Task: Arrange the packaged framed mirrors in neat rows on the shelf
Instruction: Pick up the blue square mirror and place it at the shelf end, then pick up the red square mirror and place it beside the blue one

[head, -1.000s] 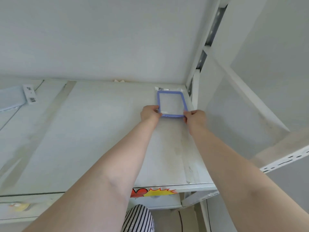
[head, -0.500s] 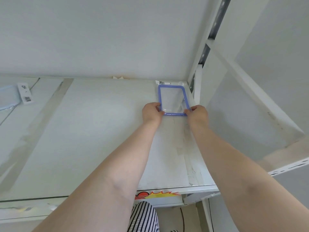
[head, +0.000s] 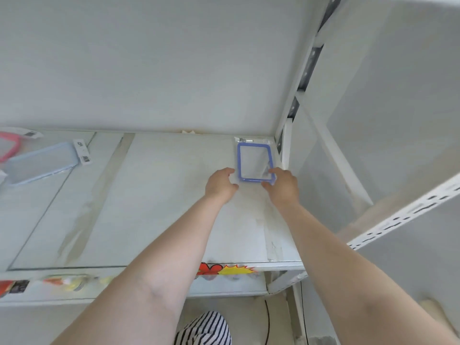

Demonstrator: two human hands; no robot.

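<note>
Where the white shelf [head: 159, 195] meets its back right corner, a blue mirror [head: 255, 161] lies flat in its clear wrap, just short of the back wall and beside the right upright [head: 286, 145]. Both hands are at its near end. Left hand [head: 220, 184] sits at the near left corner with fingers curled, touching the wrap's edge rather than gripping the frame; I cannot tell if it pinches anything. Right hand [head: 282, 185] is at the near right corner, thumb laid over the frame and fingers beneath its edge, lightly closed on it. The hands are apart, the mirror's width between them.

A small printed label shows at the far end of the wrap, too small to read. Far left on the shelf lie two more mirrors: a pale blue mirror [head: 39, 163] with a white barcode tag [head: 82, 151], its writing unreadable, and a pink mirror [head: 8, 148], cut off by the edge, also barcoded. That makes three mirrors. A red and yellow sticker [head: 226, 268] marks the shelf's front lip.
</note>
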